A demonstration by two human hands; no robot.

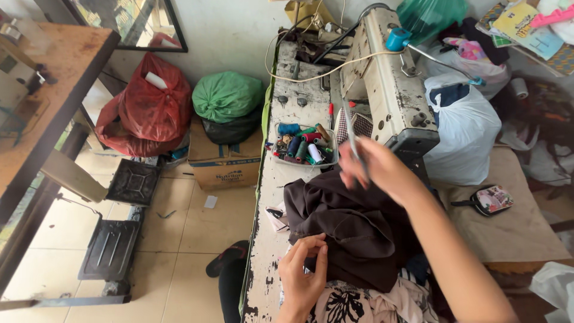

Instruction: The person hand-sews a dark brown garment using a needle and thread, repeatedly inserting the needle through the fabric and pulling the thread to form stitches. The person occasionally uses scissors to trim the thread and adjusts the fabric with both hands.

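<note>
- Cloth (353, 230), dark brown, lies bunched on the worn table (269, 179), between both hands.
- Left hand (302, 278) pinches its near edge, closest in.
- Right hand (382, 170) grips scissors (353, 140) above the far edge, blades pointing away toward the spool tray (305, 146).

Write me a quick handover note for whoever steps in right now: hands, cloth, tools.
Left hand pinches the near edge of the dark brown cloth heaped on the worn sewing table. Right hand is raised over the cloth, gripping a thin metal tool, blurred, possibly scissors. Tray of thread spools sits behind the cloth, beside the sewing machine. Cloth is not under the needle; no finished stitching visible.
</note>
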